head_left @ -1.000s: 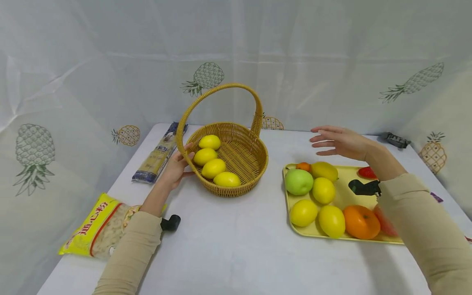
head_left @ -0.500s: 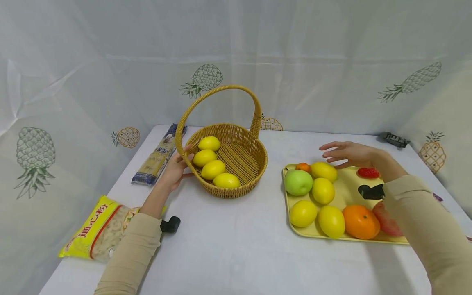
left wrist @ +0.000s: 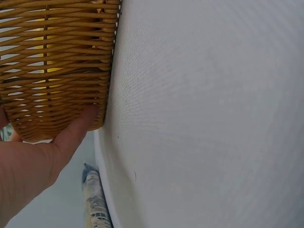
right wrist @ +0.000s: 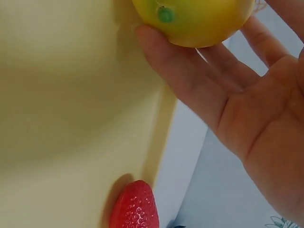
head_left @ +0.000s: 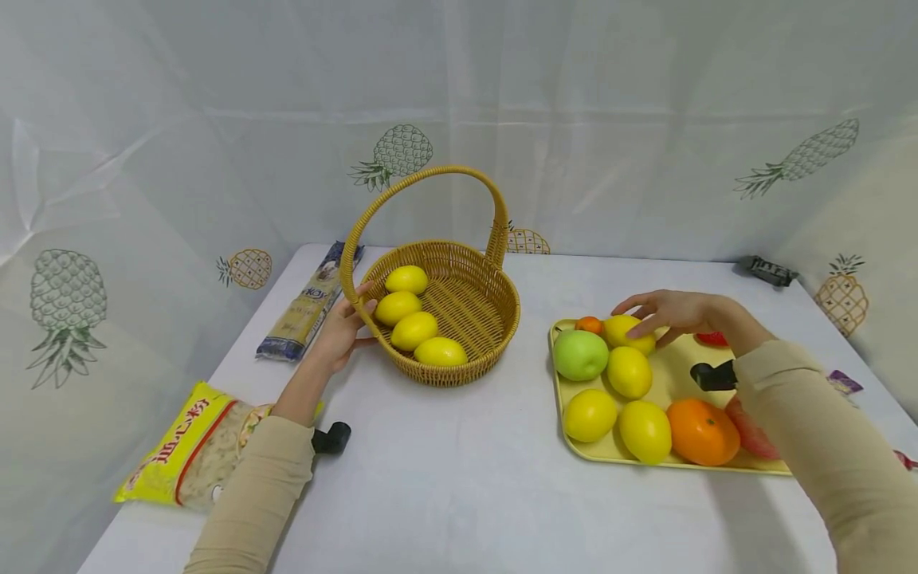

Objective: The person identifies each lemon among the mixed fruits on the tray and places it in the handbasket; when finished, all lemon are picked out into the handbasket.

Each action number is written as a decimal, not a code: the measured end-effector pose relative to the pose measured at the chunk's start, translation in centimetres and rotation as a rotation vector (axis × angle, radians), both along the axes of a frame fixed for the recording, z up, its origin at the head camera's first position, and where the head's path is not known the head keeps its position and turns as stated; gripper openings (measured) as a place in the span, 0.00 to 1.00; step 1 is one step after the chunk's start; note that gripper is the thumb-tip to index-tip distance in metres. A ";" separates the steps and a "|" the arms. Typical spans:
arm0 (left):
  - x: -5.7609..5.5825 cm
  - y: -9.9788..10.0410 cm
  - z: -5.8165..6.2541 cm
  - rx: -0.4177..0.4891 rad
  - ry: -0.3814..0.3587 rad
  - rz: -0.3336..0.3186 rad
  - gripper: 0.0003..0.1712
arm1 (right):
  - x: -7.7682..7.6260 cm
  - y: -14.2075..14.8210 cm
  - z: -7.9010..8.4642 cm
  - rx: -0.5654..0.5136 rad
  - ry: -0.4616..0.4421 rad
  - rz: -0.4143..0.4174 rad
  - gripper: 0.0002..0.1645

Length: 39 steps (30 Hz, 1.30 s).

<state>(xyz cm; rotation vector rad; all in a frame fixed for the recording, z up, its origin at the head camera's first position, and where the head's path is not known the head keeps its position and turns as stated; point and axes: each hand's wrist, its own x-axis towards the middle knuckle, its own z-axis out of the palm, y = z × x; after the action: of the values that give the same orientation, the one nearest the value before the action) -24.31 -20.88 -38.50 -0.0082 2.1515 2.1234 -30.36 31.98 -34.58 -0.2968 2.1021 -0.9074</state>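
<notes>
My left hand [head_left: 340, 331] grips the left rim of a round wicker basket [head_left: 488, 283] with a tall handle; in the left wrist view its thumb presses the woven wall [left wrist: 57, 95] from outside. Several lemons [head_left: 416, 329] lie along the basket's left side. My right hand [head_left: 674, 312] is over a yellow mango [head_left: 620, 328] at the back of a yellow tray [head_left: 670, 375], thumb in front and fingers curled behind it. In the right wrist view, fingers touch the mango [right wrist: 199, 23], whose green stem end shows. The mango still sits in the tray.
The tray also holds a green apple [head_left: 581, 355], several lemons [head_left: 590, 414], an orange [head_left: 703, 431], a small orange fruit [head_left: 590, 324], a strawberry [right wrist: 135, 206] and a partly hidden red fruit [head_left: 749, 430]. Left are a noodle packet [head_left: 304, 307] and a yellow bag [head_left: 201, 446]. A black packet [head_left: 769, 271] lies back right.
My right hand has come down from above the back of the tray onto the mango, and its fingers have closed round it. My left hand and the basket have stayed in place.
</notes>
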 end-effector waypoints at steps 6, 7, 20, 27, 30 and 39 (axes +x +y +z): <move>-0.1 -0.1 -0.1 0.003 0.002 0.004 0.32 | 0.0 0.2 0.9 -0.026 0.079 -0.030 0.41; -0.1 -0.1 -0.1 0.003 0.003 0.005 0.32 | 0.0 0.2 1.3 -0.040 0.096 -0.036 0.40; -0.3 -0.4 -0.3 0.000 0.007 0.004 0.32 | -0.2 -5.9 7.0 -0.249 0.213 -0.061 0.36; -0.3 -0.4 -0.4 0.003 -0.003 0.009 0.31 | -0.7 -12.0 7.0 -0.270 0.140 -0.023 0.38; -0.3 -0.4 -0.5 0.003 -0.001 0.006 0.32 | -0.8 -14.6 6.5 -0.293 0.116 -0.008 0.37; -0.3 -0.2 -0.6 0.009 0.022 -0.005 0.32 | -1.0 -21.4 3.7 -0.299 0.058 0.044 0.33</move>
<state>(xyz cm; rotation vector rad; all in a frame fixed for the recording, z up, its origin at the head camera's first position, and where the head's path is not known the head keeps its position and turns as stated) -24.66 -21.13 -39.11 0.0210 2.1523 2.1402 -31.31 10.56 -30.84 -0.5269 2.0015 -1.2002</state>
